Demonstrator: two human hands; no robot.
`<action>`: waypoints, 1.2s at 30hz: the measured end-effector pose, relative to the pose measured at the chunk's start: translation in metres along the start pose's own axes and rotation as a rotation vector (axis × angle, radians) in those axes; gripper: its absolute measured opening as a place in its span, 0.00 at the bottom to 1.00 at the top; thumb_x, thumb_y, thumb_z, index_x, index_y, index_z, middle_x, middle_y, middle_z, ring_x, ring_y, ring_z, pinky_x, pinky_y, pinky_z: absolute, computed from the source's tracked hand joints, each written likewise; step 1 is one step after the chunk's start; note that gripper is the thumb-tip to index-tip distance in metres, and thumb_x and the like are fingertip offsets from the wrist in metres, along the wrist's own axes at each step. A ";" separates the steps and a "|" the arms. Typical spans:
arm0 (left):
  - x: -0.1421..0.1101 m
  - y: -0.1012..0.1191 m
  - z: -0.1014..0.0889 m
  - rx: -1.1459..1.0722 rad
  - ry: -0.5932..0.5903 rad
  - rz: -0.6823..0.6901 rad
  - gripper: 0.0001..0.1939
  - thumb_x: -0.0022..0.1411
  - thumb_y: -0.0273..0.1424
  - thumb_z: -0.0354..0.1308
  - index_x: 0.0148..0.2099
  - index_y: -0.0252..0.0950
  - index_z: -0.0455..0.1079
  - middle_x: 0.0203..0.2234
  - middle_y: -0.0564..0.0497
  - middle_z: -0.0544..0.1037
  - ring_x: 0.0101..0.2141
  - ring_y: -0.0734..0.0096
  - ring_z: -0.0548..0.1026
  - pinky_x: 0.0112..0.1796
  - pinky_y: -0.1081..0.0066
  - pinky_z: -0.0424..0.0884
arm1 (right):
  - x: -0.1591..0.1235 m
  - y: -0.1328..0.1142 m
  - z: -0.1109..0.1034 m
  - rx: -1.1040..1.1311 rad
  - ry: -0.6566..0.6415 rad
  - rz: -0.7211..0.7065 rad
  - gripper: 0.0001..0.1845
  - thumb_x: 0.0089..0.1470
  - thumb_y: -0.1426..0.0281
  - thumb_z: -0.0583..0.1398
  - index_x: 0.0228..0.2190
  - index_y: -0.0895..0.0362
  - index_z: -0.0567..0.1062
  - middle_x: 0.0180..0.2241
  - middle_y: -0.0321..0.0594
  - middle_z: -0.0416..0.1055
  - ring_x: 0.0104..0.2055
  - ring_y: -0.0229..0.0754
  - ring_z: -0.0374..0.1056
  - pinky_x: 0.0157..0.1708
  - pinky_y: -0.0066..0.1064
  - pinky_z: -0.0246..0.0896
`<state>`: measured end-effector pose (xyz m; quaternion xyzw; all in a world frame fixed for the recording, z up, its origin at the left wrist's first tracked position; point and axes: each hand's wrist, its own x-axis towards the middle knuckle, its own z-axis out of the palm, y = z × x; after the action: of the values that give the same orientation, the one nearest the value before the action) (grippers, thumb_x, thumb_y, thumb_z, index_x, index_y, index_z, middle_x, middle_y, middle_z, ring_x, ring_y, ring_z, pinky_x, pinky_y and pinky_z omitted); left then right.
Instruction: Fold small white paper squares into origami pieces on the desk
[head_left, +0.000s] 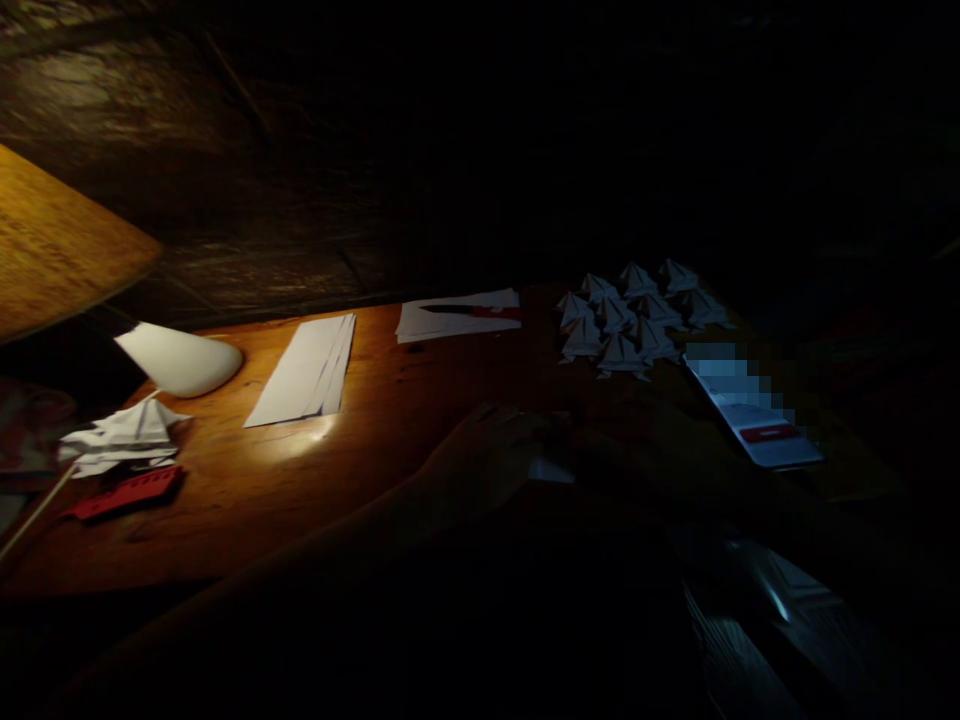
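Observation:
At the table's front edge, in deep shadow, my left hand (499, 440) bends over a small piece of white paper (551, 470), its fingers closed at the paper's upper part. My right hand (619, 450) comes in from the right beside the same paper. Darkness hides its fingers, so its grip cannot be made out. Beyond both hands stand several folded paper figures (621, 352), shaped like origami frogs, grouped close together. A lit phone (757, 420) lies to their right.
Strips of white paper (304, 370) lie left of centre. A red-handled knife (480, 312) rests on more sheets (420, 325) at the back. Leftward are a lamp (184, 360), crumpled paper (127, 437) and a red slotted object (135, 492) on the wooden table (225, 540).

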<state>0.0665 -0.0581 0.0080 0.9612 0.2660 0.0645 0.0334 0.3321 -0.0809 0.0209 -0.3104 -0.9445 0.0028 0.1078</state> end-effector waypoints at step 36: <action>-0.008 0.000 0.017 0.025 0.075 0.046 0.26 0.71 0.23 0.54 0.69 0.42 0.64 0.65 0.46 0.69 0.63 0.55 0.67 0.60 0.51 0.67 | 0.056 0.023 0.009 0.132 -0.058 0.130 0.09 0.63 0.74 0.58 0.36 0.61 0.79 0.40 0.48 0.74 0.40 0.44 0.66 0.38 0.33 0.57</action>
<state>0.0621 -0.0626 -0.0097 0.9644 0.2456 0.0978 0.0102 0.3002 -0.0289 0.0222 -0.3630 -0.9229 0.0809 0.1000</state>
